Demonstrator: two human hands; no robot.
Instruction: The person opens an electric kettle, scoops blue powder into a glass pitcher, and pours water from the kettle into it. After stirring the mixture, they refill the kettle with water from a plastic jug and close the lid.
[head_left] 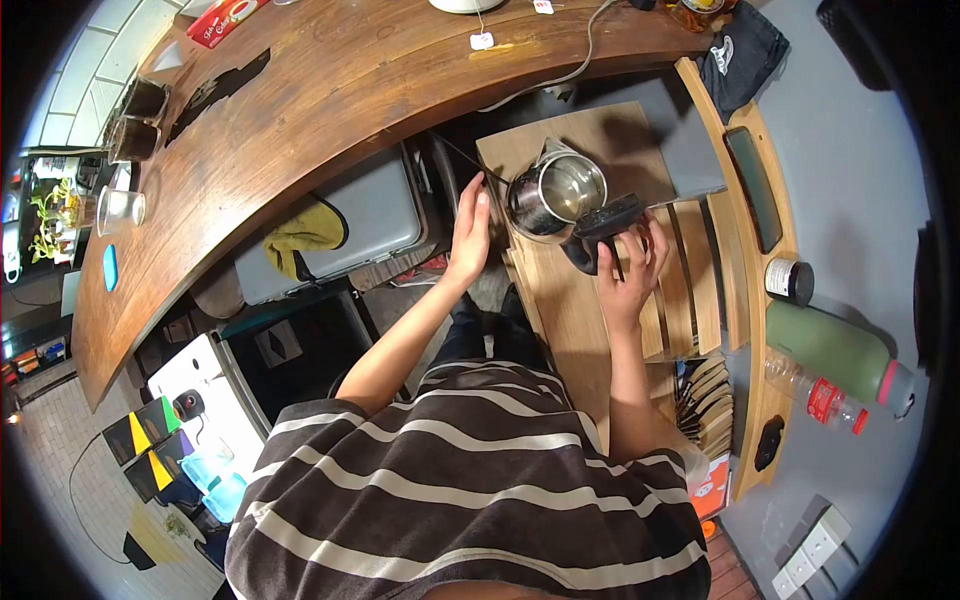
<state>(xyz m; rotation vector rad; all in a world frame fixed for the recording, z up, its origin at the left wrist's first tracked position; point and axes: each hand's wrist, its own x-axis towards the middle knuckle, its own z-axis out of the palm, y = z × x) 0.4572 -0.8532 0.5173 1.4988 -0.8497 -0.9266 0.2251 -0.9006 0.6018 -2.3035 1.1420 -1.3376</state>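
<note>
Kettle (534, 212), lid (612, 215) raised, is standing on wooden board (625, 135). Right hand (628, 283): is clamping kettle's handle (580, 257). Left hand (471, 234): open, is hovering beside board. Open-kettle handling, seemingly; next move is calling for steadiness.

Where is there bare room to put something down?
On the counter between the red box and paper tag; also the pale board on your side of the kettle. Bottles crowd the right ledge.

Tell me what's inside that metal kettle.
The kettle is open, showing its shiny inner wall and bright glints. The raised black lid, next to the right hand, hides part of the interior. Whether there is liquid inside, I cannot tell.
</note>
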